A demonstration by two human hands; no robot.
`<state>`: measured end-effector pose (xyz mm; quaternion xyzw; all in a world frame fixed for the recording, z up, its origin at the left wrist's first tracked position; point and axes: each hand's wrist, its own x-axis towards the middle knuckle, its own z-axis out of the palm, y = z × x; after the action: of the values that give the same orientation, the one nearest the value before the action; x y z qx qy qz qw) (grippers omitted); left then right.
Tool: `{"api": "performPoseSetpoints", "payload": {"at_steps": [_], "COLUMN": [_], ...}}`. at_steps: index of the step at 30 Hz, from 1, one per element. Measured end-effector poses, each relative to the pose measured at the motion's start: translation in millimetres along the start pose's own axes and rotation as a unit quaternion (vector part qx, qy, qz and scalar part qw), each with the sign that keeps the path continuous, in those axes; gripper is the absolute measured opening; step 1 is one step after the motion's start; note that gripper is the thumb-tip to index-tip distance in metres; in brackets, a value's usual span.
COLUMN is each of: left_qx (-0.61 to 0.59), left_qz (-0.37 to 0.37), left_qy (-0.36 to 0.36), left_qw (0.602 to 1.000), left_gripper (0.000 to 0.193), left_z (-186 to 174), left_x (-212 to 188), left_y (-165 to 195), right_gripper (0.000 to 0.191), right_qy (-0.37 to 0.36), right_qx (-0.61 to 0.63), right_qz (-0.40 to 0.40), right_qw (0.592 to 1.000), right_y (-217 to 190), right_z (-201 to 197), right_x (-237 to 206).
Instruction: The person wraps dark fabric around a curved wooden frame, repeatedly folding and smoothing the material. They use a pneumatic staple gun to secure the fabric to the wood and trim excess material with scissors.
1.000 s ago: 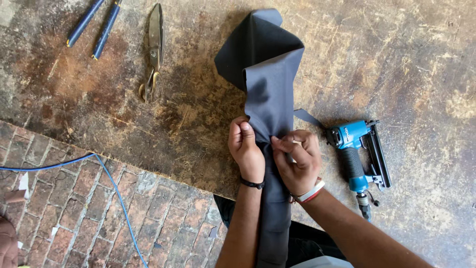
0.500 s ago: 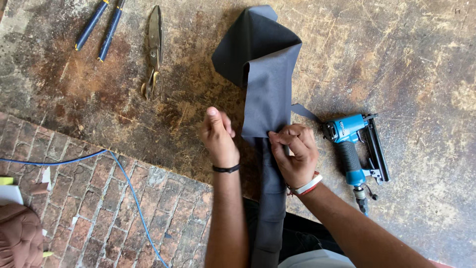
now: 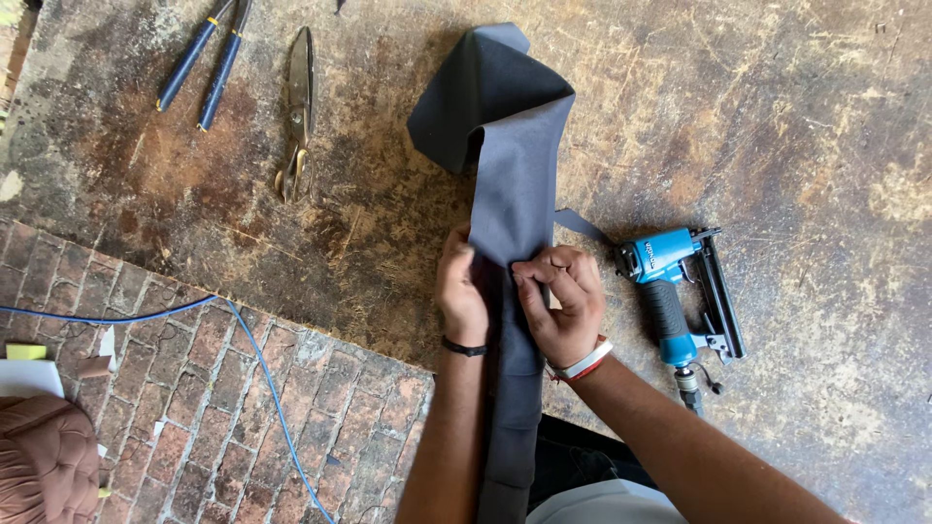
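A long strip of dark grey fabric (image 3: 515, 175) lies on a worn wooden worktop (image 3: 777, 116), folded over at its far end and running down toward my body. My left hand (image 3: 461, 286) presses on the strip's left edge, fingers curled over the cloth. My right hand (image 3: 561, 301) pinches the strip's right edge just beside it. Both hands sit close together on the middle of the strip.
A blue pneumatic stapler (image 3: 675, 291) lies right of my right hand. Metal shears (image 3: 296, 112) and blue-handled pliers (image 3: 199, 63) lie at the top left. A blue hose (image 3: 252, 359) crosses the brick floor (image 3: 194, 417). A brown tufted cushion (image 3: 44, 456) shows at bottom left.
My left hand lifted off the strip and moved left half a second ago, then came back onto its left edge. The right hand kept its hold.
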<state>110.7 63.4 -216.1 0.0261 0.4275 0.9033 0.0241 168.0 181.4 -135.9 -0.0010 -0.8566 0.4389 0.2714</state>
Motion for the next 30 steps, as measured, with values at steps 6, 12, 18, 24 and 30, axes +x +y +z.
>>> {"api": "performPoseSetpoints", "payload": {"at_steps": [6,12,18,24,30], "left_qx": [0.422,0.352,0.376,0.438,0.563], "left_qz": [-0.087,-0.084,-0.112,-0.093,0.006], "left_qy": [0.088,0.138,0.134,0.086,0.009], "left_qw": [0.898,0.922,0.91,0.89,0.827], "left_gripper": [0.059,0.047,0.057,0.056,0.056], "left_z": [8.9,-5.1,14.8,44.3,78.0], "left_x": [25.4,47.9,51.8,45.1,47.0], "left_y": [2.8,-39.6,-51.1,-50.7,-52.4], "right_gripper": [0.014,0.061,0.114,0.102,0.065], "right_qy": [-0.026,0.004,-0.135,-0.381,-0.166], "right_qx": [0.003,0.383,0.276,0.071,-0.264], "right_qz": [-0.018,0.26,0.172,-0.072,0.256], "right_qw": [0.999,0.886,0.936,0.919,0.915], "right_y": [14.5,39.5,13.8,-10.6,80.4], "right_z": [-3.3,-12.8,-11.3,-44.9,-137.7], "right_x": [-7.6,-19.6,-3.4,1.9,-4.8]}}
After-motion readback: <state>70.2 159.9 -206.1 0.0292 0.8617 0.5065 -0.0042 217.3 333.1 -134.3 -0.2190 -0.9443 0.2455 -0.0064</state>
